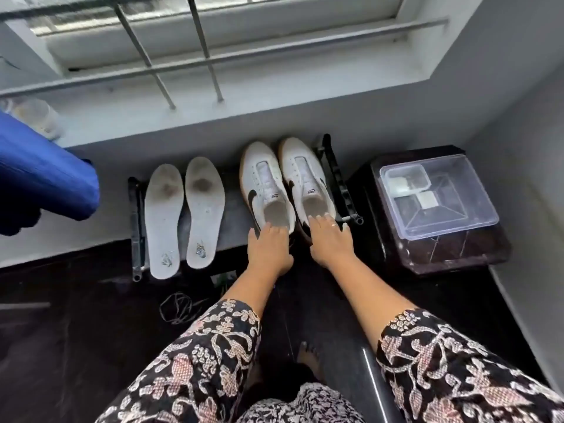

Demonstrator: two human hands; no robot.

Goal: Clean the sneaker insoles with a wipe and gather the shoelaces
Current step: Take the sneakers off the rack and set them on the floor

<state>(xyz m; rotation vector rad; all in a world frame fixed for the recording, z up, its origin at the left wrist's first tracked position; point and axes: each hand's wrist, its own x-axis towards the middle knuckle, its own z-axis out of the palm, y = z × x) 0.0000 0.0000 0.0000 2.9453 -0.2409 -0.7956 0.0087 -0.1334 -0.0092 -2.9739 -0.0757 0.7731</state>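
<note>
Two white sneakers, the left sneaker (264, 181) and the right sneaker (306, 175), stand side by side on a low dark rack (235, 209), toes toward the wall. My left hand (268, 245) grips the heel of the left sneaker. My right hand (329, 239) grips the heel of the right one, fingers over the rim. Two white insoles with dark stains, one (164, 221) beside the other (204, 209), lie flat on the rack's left half. A dark shoelace tangle (178, 308) lies on the floor below them. No wipe is visible.
A clear plastic box (439, 196) sits on a dark marble block (451, 254) to the right. A blue fabric object (39, 178) juts in from the left. A white window ledge (213, 114) with metal bars runs above the rack. The floor is dark.
</note>
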